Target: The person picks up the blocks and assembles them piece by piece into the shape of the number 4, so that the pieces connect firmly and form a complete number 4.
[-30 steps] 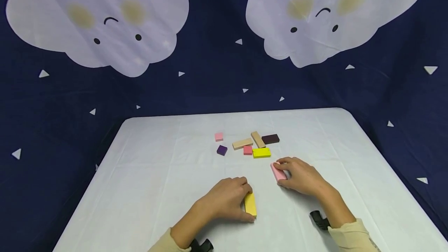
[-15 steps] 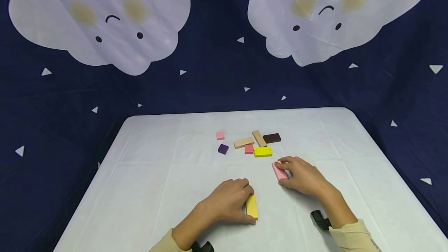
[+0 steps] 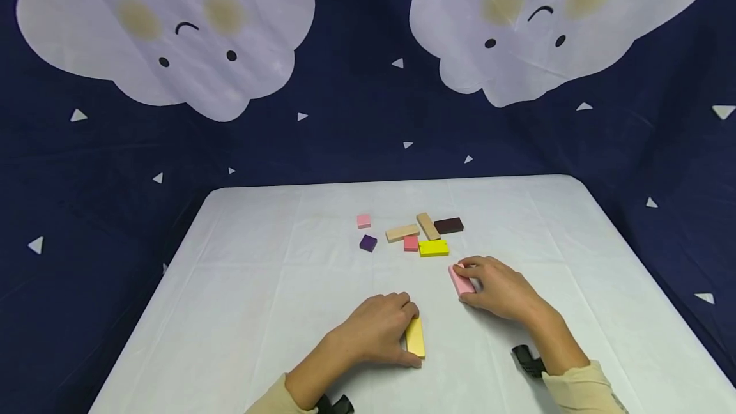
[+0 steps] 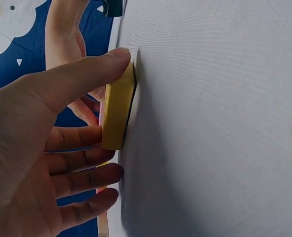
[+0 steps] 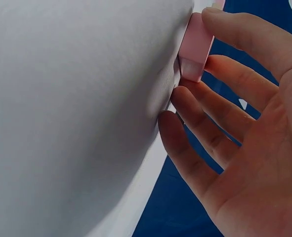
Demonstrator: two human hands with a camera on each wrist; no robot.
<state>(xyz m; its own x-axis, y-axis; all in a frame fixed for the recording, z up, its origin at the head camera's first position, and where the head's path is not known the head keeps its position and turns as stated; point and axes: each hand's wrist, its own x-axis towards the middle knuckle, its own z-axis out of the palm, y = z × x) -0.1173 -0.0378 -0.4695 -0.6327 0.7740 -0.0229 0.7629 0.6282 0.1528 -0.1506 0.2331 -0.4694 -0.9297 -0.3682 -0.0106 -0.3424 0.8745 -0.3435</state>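
My left hand (image 3: 374,331) grips a yellow wooden block (image 3: 416,338) by its two ends, thumb at the near end and fingers at the far end. Seen from the left wrist, this yellow block (image 4: 118,111) sits close over the white cloth, the lower fingers loosely bent beneath it. Farther right, my right hand (image 3: 500,289) pinches a light pink block (image 3: 462,282) lengthwise between thumb and fingers. The right wrist view has the pink block (image 5: 195,47) right at the cloth, its thumb on the upper end.
Beyond the hands lie a bright yellow block (image 3: 434,248), a red-pink block (image 3: 411,244), two pale wood blocks, one of them leaning near a dark brown block (image 3: 448,225). Left of them are a purple block (image 3: 368,243) and a small pink block (image 3: 363,221). A navy curtain (image 3: 356,145) hangs behind.
The head view has shifted slightly, so the blocks and table appear a little farther right and up. Both hands keep the same hold, with almost no movement on the table.
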